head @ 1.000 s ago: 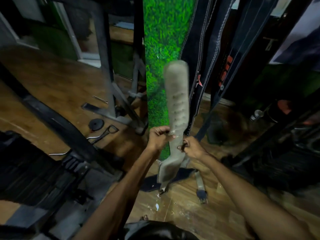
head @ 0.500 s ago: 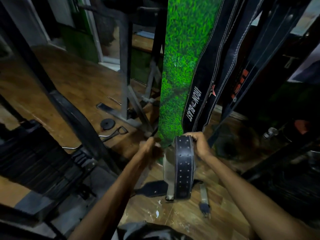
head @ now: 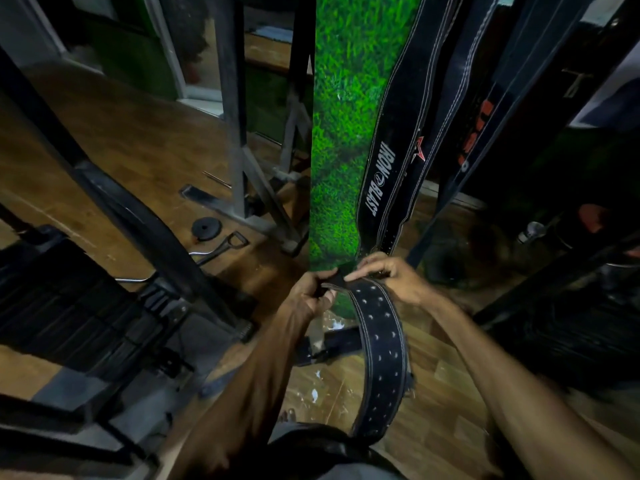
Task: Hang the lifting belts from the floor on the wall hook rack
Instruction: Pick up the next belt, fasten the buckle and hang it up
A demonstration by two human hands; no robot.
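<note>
A black perforated lifting belt (head: 382,355) curves from my hands down toward my body. My left hand (head: 313,294) grips its upper end. My right hand (head: 391,277) rests its fingers on the same end beside the left. Right above my hands hang three black belts: one lettered IRON BLAST (head: 384,161), one with a red star (head: 440,133), one with orange letters (head: 485,123). Their tops and the hook rack are out of frame. Another dark strap (head: 332,346) lies on the wooden floor under my hands.
A green grass-patterned wall panel (head: 343,126) stands behind the hanging belts. Grey machine frames (head: 232,116) and a black diagonal bar (head: 138,216) fill the left. A small weight plate (head: 206,229) and a cable handle (head: 225,245) lie on the floor. Dark equipment crowds the right.
The belt went from raised upright with its pale side showing to folded over, black side up, trailing down toward my body. Both hands now hold one end. My view moved closer to the hanging belts.
</note>
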